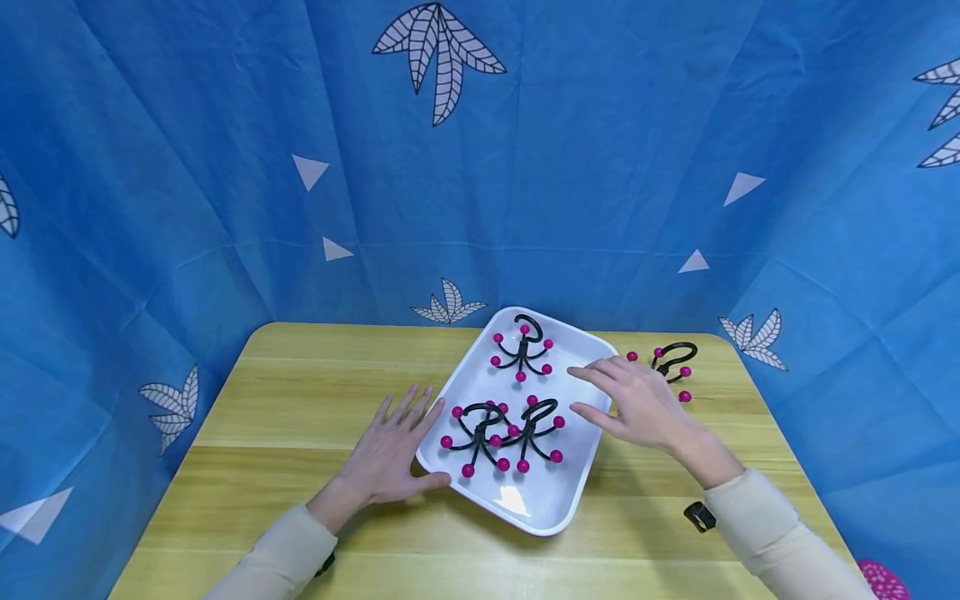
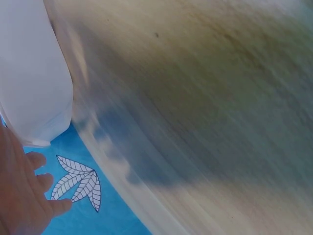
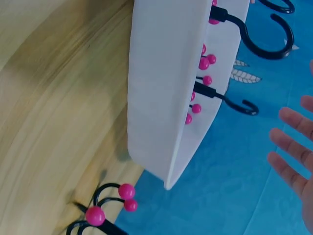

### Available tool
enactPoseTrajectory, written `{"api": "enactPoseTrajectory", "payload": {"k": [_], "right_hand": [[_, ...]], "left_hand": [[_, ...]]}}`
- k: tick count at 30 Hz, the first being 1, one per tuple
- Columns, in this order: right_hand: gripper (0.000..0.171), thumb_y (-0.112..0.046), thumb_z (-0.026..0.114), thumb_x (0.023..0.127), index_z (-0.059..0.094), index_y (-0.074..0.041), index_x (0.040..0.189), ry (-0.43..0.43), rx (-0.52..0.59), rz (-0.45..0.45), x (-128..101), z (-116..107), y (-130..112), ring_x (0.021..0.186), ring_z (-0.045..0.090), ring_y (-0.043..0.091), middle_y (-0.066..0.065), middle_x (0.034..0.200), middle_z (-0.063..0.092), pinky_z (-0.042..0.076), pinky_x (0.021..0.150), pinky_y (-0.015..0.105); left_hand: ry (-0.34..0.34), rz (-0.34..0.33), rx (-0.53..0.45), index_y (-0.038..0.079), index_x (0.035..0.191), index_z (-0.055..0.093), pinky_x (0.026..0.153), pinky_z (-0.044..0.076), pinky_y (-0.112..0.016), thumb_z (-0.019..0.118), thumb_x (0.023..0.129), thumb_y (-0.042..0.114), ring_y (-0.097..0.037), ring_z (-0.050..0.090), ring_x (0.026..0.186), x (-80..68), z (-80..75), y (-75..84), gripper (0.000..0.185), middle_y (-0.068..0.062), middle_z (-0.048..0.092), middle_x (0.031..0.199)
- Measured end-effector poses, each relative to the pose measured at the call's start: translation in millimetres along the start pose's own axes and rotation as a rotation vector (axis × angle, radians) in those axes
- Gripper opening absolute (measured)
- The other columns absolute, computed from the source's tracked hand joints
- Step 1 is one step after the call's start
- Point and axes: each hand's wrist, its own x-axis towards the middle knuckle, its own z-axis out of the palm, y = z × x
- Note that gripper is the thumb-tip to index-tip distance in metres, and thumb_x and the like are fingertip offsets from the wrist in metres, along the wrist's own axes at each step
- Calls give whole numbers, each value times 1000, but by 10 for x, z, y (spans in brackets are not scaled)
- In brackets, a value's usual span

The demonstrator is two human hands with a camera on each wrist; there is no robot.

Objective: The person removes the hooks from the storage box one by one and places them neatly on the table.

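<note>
A white tray (image 1: 551, 500) stands at an angle on the table and bears three black hanging hooks with curved arms tipped in pink balls. One hook (image 1: 523, 350) sits alone toward the back; a left hook (image 1: 480, 435) and a right hook (image 1: 529, 430) stand close together nearer the front, arms overlapping. A fourth hook (image 1: 680, 353) lies outside the tray, partly hidden behind the right hand. My left hand (image 1: 390, 457), fingers straight and spread, is against the tray's left side. Over the right rim hovers my right hand (image 1: 633, 402), fingers extended and holding nothing.
The wooden table (image 1: 300, 433) reaches back to a blue patterned cloth (image 1: 600, 167), which hangs behind and along both sides. Near the bottom right corner a pink dotted thing (image 1: 883, 579) shows beyond the table.
</note>
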Motion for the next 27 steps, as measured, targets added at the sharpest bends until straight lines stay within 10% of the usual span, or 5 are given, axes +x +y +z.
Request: {"api": "enactPoseTrajectory", "payload": {"k": [27], "right_hand": [[38, -47, 72, 97, 78, -21, 124, -52, 45, -39, 103, 293, -251, 97, 74, 17, -1, 110, 79, 64, 79, 35]], "left_hand": [[-8, 1, 2, 22, 171, 17, 134, 18, -64, 52, 85, 88, -36, 15, 167, -2, -3, 4, 113, -9, 17, 179]]}}
